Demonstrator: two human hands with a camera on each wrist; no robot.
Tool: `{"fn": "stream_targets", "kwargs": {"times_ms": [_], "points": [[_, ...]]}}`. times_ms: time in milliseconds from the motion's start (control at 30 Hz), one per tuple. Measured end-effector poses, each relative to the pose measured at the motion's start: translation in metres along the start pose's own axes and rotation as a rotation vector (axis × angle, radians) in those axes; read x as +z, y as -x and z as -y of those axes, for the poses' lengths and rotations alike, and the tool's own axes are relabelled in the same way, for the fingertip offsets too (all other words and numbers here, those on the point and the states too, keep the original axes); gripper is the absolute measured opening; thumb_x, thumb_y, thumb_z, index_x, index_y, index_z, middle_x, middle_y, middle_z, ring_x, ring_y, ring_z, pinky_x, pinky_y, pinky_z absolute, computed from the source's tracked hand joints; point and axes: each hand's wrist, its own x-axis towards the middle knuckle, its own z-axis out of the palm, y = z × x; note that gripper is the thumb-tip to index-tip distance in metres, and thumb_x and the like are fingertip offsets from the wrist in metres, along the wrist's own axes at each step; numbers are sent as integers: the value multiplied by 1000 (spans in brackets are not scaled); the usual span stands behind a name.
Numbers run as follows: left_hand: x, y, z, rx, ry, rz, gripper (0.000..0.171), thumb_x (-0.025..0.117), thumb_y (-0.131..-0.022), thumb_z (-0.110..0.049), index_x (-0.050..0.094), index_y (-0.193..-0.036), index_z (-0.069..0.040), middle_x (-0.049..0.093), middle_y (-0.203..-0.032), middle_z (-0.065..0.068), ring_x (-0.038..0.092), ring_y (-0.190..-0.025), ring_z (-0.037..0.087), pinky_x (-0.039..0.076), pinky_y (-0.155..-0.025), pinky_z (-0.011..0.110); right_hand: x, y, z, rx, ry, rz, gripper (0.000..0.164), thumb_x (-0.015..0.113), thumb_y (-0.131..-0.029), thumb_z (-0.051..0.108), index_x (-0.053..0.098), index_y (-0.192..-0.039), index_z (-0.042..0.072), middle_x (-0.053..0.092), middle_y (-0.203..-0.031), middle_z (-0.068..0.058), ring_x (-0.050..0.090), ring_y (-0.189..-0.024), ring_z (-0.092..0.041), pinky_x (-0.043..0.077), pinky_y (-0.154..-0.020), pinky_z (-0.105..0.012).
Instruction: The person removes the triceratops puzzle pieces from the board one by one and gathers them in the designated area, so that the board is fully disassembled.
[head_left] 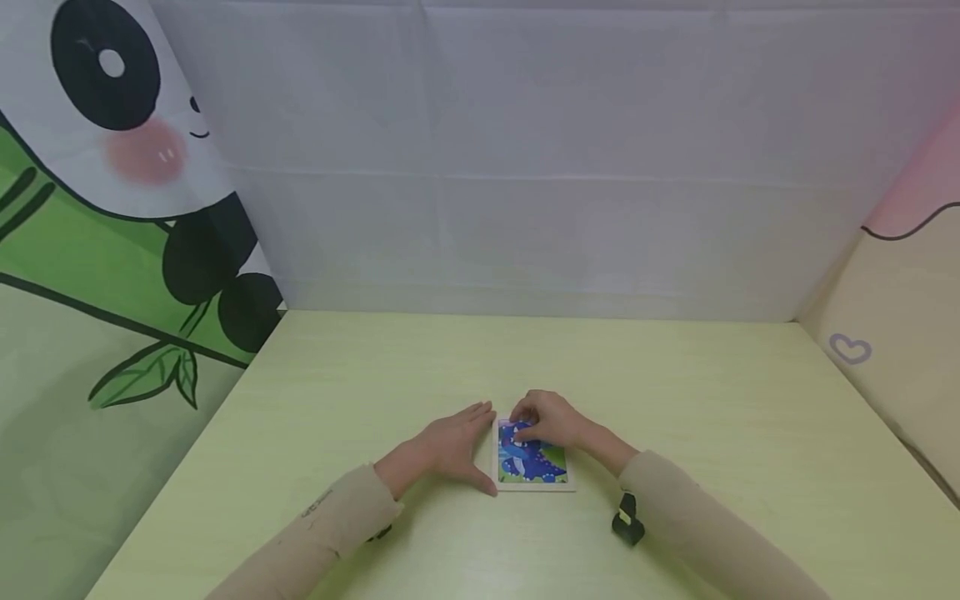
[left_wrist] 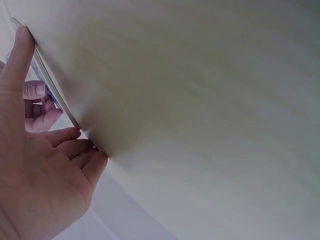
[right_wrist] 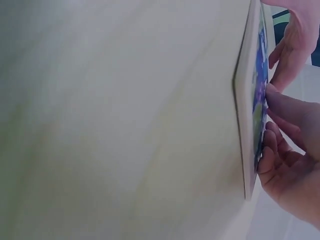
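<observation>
A small framed board (head_left: 536,488) with a pale rim lies flat on the table. Its picture (head_left: 532,464) shows a blue dinosaur over green ground. My left hand (head_left: 453,446) spans the board's left side, thumb at the near corner and fairly straight fingers at the far one; the left wrist view shows these fingertips along the board's edge (left_wrist: 55,87). From the right, my right hand (head_left: 553,419) reaches over the picture's upper part. Its thumb and bent fingers (right_wrist: 270,157) touch the picture surface, apart from each other. I cannot tell whether a loose piece sits between them.
The pale yellow table (head_left: 675,375) reaches back to a white cloth wall (head_left: 525,167). A cartoon panda panel (head_left: 112,167) stands at the left, a pink and beige panel (head_left: 900,292) at the right. A black strap device (head_left: 627,523) hangs by the right sleeve.
</observation>
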Motion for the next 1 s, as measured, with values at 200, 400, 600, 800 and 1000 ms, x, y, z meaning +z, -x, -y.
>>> {"fn": "stream_targets", "kwargs": {"times_ms": [200,400,600,800,1000], "points": [[1,-3,2,-9,-16,5,114,67,-60,-69,22,-144,-5,16,-150,12,15,-137,26,25,-109,40,-2,-6,4,89,-41,18,20,75,-73,9,66,-90,5,57,-79,1,50,-70,-10,46,-63,-21],[2,-2,2,-13,-2,8,115,68,-59,-68,22,-144,-5,15,-150,12,14,-138,26,25,-109,41,-2,-8,5,151,-68,32,22,77,-70,9,64,-88,6,58,-80,2,50,-71,-11,46,-66,-23],[2,-1,0,-18,5,7,115,69,-59,-67,23,-143,-5,16,-150,12,15,-137,26,25,-109,41,-1,-8,6,137,-92,21,25,78,-68,8,63,-88,5,60,-81,0,51,-71,-11,47,-65,-22],[1,0,0,-20,5,4,114,69,-59,-67,24,-143,-5,17,-150,12,16,-137,26,25,-109,41,0,-7,6,99,-85,20,26,76,-70,7,64,-93,4,61,-83,0,52,-70,-10,48,-64,-21],[0,1,0,-13,8,6,114,69,-60,-67,23,-143,-4,17,-150,12,15,-137,26,25,-109,41,0,-6,6,43,-40,36,26,75,-72,7,64,-95,5,60,-87,1,54,-77,-11,50,-69,-23]]}}
